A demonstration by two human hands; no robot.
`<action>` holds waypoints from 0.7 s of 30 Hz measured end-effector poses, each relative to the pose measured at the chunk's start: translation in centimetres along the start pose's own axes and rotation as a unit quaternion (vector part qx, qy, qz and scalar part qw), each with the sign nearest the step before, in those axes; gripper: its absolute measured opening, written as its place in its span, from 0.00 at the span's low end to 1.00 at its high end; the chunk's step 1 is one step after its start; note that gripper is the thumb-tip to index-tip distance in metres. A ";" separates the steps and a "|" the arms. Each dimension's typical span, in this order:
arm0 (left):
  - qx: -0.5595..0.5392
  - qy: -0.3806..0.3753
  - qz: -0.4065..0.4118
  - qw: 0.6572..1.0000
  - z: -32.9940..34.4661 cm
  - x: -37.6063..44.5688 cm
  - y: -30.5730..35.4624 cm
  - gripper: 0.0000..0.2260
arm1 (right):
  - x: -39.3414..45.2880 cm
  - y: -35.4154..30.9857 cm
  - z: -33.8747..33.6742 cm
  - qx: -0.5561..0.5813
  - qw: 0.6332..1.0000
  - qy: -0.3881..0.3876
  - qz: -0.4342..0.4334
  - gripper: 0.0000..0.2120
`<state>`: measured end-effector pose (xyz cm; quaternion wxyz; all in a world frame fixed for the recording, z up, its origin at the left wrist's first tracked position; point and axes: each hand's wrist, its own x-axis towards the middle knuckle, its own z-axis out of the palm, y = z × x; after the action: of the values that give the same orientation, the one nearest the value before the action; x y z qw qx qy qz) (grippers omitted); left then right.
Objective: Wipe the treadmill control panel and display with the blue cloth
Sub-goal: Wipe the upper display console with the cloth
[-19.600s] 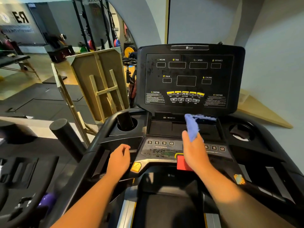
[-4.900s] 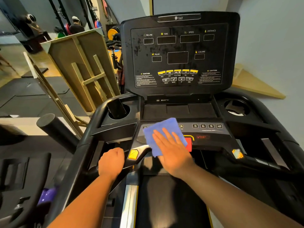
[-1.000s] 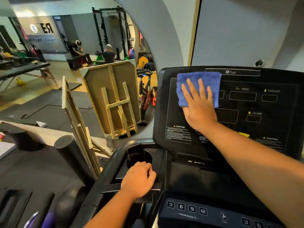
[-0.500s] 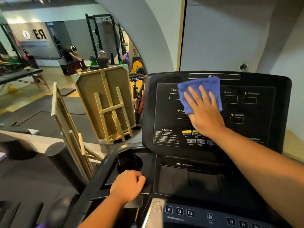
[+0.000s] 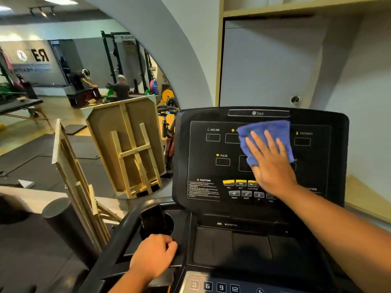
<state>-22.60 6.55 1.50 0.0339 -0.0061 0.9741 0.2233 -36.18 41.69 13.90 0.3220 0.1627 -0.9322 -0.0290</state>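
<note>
- On the upright display [image 5: 211, 149], the right hand [image 5: 273, 166] lies open and flat, pinning the blue cloth [image 5: 265, 136] against its upper middle.
- Heel pressure may trigger the yellow buttons [image 5: 234, 182].
- Left hand [image 5: 153, 255] grips the console rail [image 5: 118, 250], fist closed; leaning could slip it.

Blue cloth [image 5: 265, 134]: terry, bunched, pressed flat against display [image 5: 211, 166], upper centre, covering the time and speed windows. Display: black, upright, tilted slightly back; incline, pulse, distance labels readable, yellow and grey keys along the bottom. Control panel [image 5: 213, 287] below: dark, number keys 6, 9, 12 visible.
</note>
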 end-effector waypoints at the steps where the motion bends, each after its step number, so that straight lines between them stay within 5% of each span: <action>1: 0.000 0.003 0.000 1.000 -0.1 0.0 0.1 0.16 | 1.6 0.0 -0.8 0.010 0.999 0.011 0.047 0.33; 5: -0.001 0.013 -0.001 1.000 -0.2 0.1 0.3 0.16 | 7.5 -3.9 -1.6 0.003 0.997 0.033 0.072 0.33; 10: -0.007 0.001 -0.003 1.000 -0.2 0.1 0.3 0.17 | 8.2 -7.5 0.3 -0.026 0.985 -0.015 -0.168 0.32; 12: -0.008 0.002 -0.002 1.000 -0.2 0.1 0.2 0.17 | 6.1 -6.0 0.8 -0.036 0.979 -0.026 -0.200 0.31; 15: -0.010 0.009 -0.001 1.000 -0.2 -0.1 0.0 0.17 | 2.9 -2.4 0.8 -0.022 0.988 -0.009 -0.150 0.32; 19: -0.008 0.005 0.001 1.000 -0.3 0.0 -0.1 0.17 | 4.7 -0.7 -1.0 0.032 0.996 0.035 0.075 0.32; 21: -0.004 -0.002 0.002 1.000 -0.2 0.0 -0.1 0.17 | 6.2 -2.5 -1.3 0.014 0.994 0.046 0.098 0.32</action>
<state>-22.58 6.35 1.66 0.0351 -0.0044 0.9732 0.2272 -39.25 37.39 18.22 0.3632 0.0758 -0.9283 0.0233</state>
